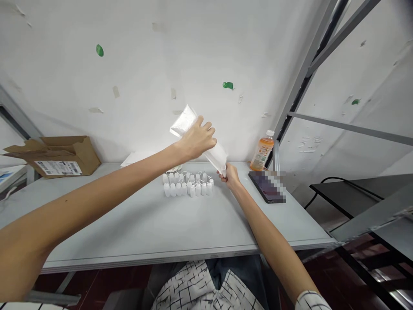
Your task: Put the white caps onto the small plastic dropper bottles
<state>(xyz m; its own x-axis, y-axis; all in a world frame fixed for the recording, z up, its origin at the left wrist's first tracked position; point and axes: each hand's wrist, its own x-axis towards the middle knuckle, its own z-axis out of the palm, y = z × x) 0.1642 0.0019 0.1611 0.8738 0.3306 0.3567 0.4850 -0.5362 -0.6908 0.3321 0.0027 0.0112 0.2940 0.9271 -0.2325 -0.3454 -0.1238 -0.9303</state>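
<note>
A long white plastic bag (pixel 217 156) hangs tilted above the table, its shiny top end (pixel 184 121) pointing up and left. My left hand (pixel 197 140) is closed around its upper middle from above. Down at the bag's lower right end, my right hand (pixel 230 174) pinches it, with the fingertips partly hidden. Just left of my right hand and below the bag, several small white bottles (pixel 179 189) with thin white loops at their tops stand in rows on the grey table (pixel 155 228).
An opened cardboard box (pixel 66 157) sits at the back left. Behind my left forearm lies a white flat item (pixel 129 159), partly hidden. At the right are an orange drink bottle (pixel 263 150) and a dark phone (pixel 263 185). A white wall (pixel 135 107) rises behind the table.
</note>
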